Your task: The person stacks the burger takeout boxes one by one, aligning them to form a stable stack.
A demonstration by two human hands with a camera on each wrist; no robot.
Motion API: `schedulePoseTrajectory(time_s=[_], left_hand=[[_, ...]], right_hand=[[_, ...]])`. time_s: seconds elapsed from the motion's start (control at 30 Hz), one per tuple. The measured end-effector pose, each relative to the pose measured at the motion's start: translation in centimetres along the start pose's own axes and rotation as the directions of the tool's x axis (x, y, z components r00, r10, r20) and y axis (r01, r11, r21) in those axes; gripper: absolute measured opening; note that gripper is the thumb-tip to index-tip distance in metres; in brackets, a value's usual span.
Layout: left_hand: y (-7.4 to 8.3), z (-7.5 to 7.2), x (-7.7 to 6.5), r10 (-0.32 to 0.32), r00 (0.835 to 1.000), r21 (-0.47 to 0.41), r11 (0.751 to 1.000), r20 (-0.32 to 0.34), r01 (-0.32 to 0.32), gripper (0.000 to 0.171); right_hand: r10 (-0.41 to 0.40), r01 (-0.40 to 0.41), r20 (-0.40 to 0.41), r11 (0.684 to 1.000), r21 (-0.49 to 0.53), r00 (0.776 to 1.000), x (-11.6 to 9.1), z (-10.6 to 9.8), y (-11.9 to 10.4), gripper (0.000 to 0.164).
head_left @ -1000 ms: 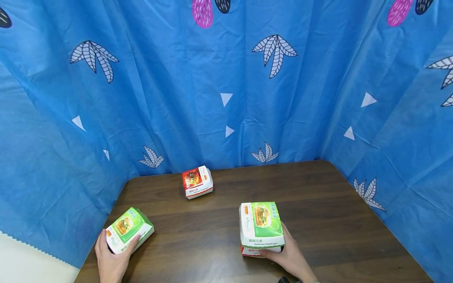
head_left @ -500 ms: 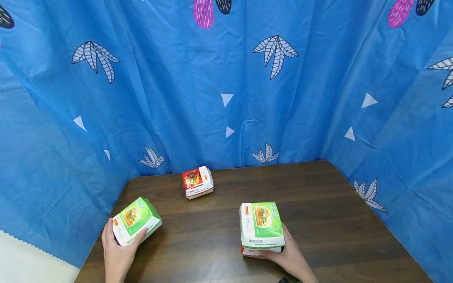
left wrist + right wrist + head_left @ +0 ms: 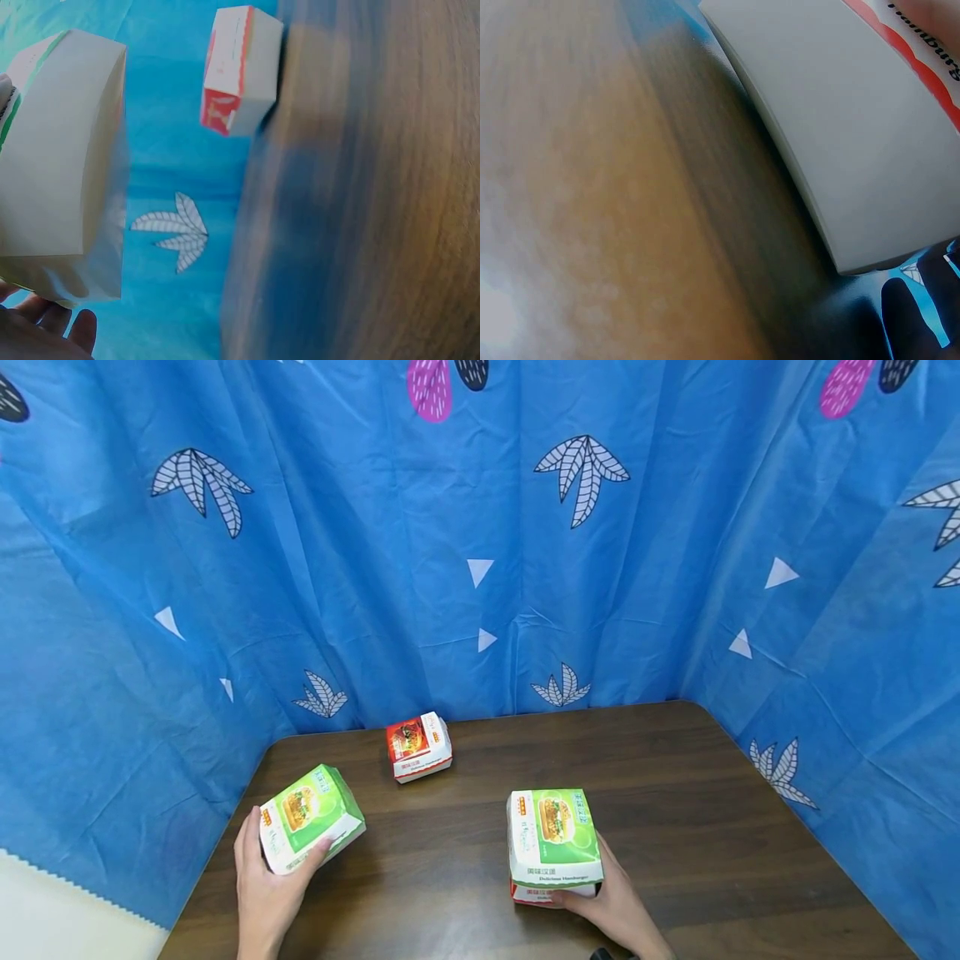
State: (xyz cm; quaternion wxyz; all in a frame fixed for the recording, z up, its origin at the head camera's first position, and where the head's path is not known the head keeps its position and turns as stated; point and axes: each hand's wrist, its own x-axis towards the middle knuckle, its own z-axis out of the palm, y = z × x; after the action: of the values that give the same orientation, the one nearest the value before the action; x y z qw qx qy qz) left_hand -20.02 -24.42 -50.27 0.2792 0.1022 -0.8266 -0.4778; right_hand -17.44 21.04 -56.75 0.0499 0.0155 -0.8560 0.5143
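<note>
My left hand [image 3: 266,893] grips a green and white hamburger box [image 3: 307,814] at the left, thumb on its near side and fingers on the left side. That box is tilted and held above the table; its pale underside [image 3: 56,150] fills the left of the left wrist view. Right of centre, another green hamburger box [image 3: 562,831] sits on top of a red-edged hamburger box [image 3: 534,896]. My right hand [image 3: 615,897] grips the lower box from its right and near sides. The red trim of this lower box [image 3: 840,135] appears in the right wrist view.
A red and white hamburger box [image 3: 420,746] stands near the back edge of the dark wooden table [image 3: 435,835]. Blue patterned curtains [image 3: 450,610] enclose the back and both sides. A white surface [image 3: 60,914] shows at the lower left.
My left hand has raised its green box and carried it to the right and away from me. The right hand and the stacked boxes have stayed in place.
</note>
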Motion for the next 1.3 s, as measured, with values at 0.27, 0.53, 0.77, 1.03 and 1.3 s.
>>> schedulePoseTrajectory(time_s=[0.27, 0.53, 0.77, 1.03, 1.3], left_hand=[[1.5, 0.1, -0.4, 0.009, 1.0, -0.018, 1.0, 0.026, -0.008, 0.114], [2.5, 0.6, -0.7, 0.065, 0.997, -0.02, 0.998, 0.04, -0.064, 0.114], [3.6, 1.1, -1.1, 0.085, 0.995, -0.039, 0.996, 0.058, -0.083, 0.114], [4.5, 2.0, -1.6, 0.13, 0.988, -0.02, 0.991, 0.082, -0.129, 0.112], [4.9, 2.7, -2.1, 0.15, 0.983, -0.022, 0.989, 0.109, -0.149, 0.113]], right_hand=[[-0.043, 0.042, -0.008, 0.999, -0.024, 0.999, -0.1, 0.0, 0.2, 0.106], [-0.065, 0.064, -0.017, 0.998, -0.029, 0.998, -0.2, 0.0, 0.1, 0.099], [-0.072, 0.071, -0.019, 0.997, -0.027, 0.997, -0.2, 0.0, 0.2, 0.098], [-0.033, 0.033, -0.015, 0.999, -0.02, 0.999, -0.2, 0.1, 0.2, 0.1], [-0.023, 0.023, -0.014, 0.999, -0.038, 1.0, -0.2, 0.0, 0.0, 0.101]])
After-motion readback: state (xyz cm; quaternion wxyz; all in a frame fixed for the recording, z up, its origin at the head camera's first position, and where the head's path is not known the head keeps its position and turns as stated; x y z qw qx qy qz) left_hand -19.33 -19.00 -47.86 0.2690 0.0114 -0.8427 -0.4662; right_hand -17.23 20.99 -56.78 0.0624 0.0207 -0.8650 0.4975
